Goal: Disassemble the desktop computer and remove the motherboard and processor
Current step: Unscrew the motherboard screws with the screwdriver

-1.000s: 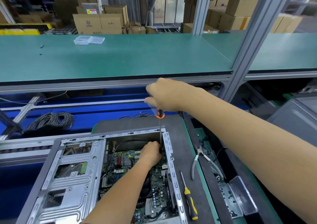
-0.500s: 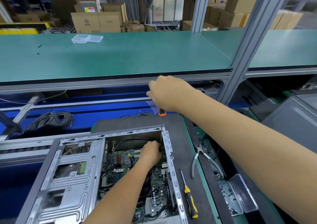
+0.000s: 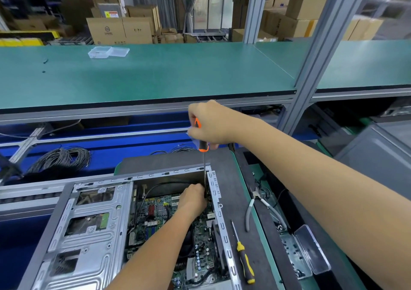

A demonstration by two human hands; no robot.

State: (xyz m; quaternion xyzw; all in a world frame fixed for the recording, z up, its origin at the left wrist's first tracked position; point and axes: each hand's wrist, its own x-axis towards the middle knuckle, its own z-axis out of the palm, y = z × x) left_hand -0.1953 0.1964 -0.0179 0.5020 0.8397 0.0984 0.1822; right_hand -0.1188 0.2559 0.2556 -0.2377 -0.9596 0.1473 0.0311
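Head view looks down on an open desktop computer case [image 3: 93, 229] that lies on its side on a dark mat [image 3: 231, 178], with its long axis running from the near left to the far right. Inside it, in the right half, the green motherboard [image 3: 155, 214] lies flat and faces up; the left half is covered by a silver metal drive cage [image 3: 89, 234]. The right hand [image 3: 211, 123] is above the far right corner of the case, and its fingers are curled tight around the handle of an orange and black screwdriver [image 3: 203, 147]. This screwdriver stands almost upright, with the shaft pointing down into that far right corner. The left hand [image 3: 193, 198] is low inside the case, over the far part of the motherboard, with its fingers bent around the lower shaft of the screwdriver; the tip itself is hidden by this hand. So the motherboard is under the left hand and well below the right hand. On the mat, just right of the case, a second screwdriver [image 3: 243, 258] with a yellow and black handle lies with its tip pointing far. Farther right, grey-handled pliers [image 3: 255, 205] lie on the edge of the mat. Near right, a clear plastic box [image 3: 295, 252] stands open with its lid raised, and small dark parts lie in it. On the far green bench [image 3: 155, 74] another clear plastic box [image 3: 109, 52] sits; I cannot tell what it contains.
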